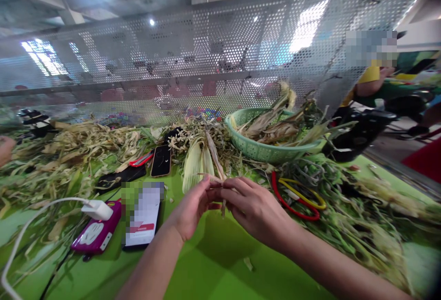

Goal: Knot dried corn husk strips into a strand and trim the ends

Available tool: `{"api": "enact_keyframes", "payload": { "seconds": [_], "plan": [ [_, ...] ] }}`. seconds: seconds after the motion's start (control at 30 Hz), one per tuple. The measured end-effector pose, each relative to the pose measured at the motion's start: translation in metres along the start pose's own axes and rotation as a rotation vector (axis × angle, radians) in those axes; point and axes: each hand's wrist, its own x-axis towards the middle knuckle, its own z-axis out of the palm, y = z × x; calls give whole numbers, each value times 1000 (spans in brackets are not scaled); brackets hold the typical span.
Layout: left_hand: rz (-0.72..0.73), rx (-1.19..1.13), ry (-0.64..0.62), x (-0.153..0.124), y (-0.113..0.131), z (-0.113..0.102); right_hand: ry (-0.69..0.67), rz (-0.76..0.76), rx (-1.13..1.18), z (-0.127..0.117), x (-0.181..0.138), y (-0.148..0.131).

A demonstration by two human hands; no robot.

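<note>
My left hand (195,206) and my right hand (252,202) meet over the green table (206,272), fingers bent together around a thin strip of dried corn husk (214,179). Both hands are closed on it, though the fingers partly cover it. Just beyond them lie wide pale-green corn husks (195,164) and a narrow brownish husk leaf (214,150). To the right of my right hand are red-handled scissors or a red loop (275,189), not clear which, and a yellow loop (317,197).
A green plastic basket (272,153) holds dried husks. Left are a lit phone (143,217), a dark phone (161,161), a purple power bank (98,231) with a white plug, and a red cutter (141,158). Husk piles (79,146) spread before a perforated metal partition (165,56). Another person's hand (5,149) shows far left.
</note>
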Motion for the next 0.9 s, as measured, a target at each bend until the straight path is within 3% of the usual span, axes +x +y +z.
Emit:
{"api": "enact_keyframes", "payload": {
  "seconds": [0.23, 0.5, 0.9],
  "plan": [
    [-14, -60, 37, 0, -1, -1, -42, -7, -40, -1, 2, -3],
    [46, -46, 183, 2, -6, 3, 56, -52, 15, 7, -6, -8],
    [130, -74, 264, 3, -3, 6, 155, -92, 40, 6, -4, -13]
  ]
}}
